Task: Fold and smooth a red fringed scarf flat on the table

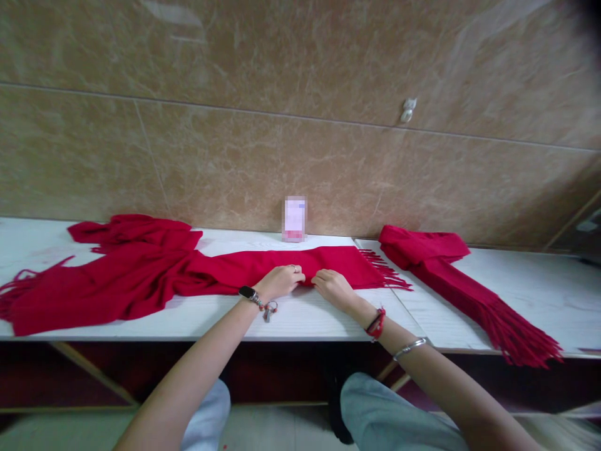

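Our left hand and right hand, just apart, pinch the near edge of the scarf along the bench. Its fringed right stretch lies flat; leftward, cloth is rumpled (only part straightened, we judge). Rightward, a second scarf lies bent.

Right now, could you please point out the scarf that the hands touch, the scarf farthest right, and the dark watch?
Touched scarf [232, 269]: head view, on its red cloth.
Farthest-right scarf [453, 285]: head view, on its long folded strip.
Dark watch [246, 292]: head view, on its face.
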The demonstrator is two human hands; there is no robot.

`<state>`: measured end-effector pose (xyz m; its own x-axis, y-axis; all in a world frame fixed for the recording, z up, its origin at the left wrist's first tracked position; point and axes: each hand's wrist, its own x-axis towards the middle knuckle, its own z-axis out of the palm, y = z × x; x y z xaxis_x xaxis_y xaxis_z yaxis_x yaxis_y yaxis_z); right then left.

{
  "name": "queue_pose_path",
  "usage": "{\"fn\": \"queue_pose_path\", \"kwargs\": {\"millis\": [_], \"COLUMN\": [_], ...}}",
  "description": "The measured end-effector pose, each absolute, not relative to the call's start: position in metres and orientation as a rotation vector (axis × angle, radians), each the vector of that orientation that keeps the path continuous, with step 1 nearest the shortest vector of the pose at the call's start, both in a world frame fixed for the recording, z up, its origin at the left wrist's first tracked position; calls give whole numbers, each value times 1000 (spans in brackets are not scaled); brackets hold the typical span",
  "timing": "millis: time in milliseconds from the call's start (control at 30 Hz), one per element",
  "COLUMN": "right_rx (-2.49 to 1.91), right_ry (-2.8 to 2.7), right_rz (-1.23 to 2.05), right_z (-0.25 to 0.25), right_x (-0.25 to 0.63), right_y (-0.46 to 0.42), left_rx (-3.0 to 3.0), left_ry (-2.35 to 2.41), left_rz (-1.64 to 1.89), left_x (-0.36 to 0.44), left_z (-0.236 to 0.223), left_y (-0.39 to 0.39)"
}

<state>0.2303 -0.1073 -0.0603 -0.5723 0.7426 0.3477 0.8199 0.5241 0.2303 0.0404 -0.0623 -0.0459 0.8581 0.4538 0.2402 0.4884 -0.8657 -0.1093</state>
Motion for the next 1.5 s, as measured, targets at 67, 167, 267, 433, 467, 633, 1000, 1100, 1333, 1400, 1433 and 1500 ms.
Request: {"fn": "queue_pose_path", "kwargs": {"millis": [67,167,267,433,467,633,1000,1100,1333,1400,1433,1500], "right_rx": [-1338,-1318,-1282,-1252,-1255,-1231,-1140,-1125,-1116,-1116,-1115,-1110], "right_ry": [-2545,-2517,-2499,-2488,-2477,-2471,-2552,-2597,-2651,-2649,-2646,-2637], "right_rz": [-557,-548,-524,-500,-484,-402,-413,-470,-459,-453,-451,-440], "right_z": [-59,-59,-61,-65,-65,-63,-66,-64,-59,-58,-58,-57], "right_x": [228,227,227,228,229,226,234,233,233,233,234,234], "right_y": [-108,-109,-109,-107,-107,-104,-108,-109,-115,-116,-116,-117], "left_rx": [-2877,-2921,-2964,-3015,-3020,-3038,-3269,-3292,-3205,-3095,-3033,-2887], "left_ry": [-750,-756,-751,-767,-779,-808,-771,-653,-620,-769,-860,-1074], "left_rz": [-340,-419,-476,-468,-467,-480,-323,-195,-106,-26,14,81], "left_x": [41,39,37,40,42,46,30,40,53,53,54,55], "left_z": [-48,-48,-47,-47,-48,-46,-17,-13,-19,-19,-19,-20], "left_y": [-63,-66,-70,-73,-73,-71,-58,-51,-35,-28,-25,-19]}}
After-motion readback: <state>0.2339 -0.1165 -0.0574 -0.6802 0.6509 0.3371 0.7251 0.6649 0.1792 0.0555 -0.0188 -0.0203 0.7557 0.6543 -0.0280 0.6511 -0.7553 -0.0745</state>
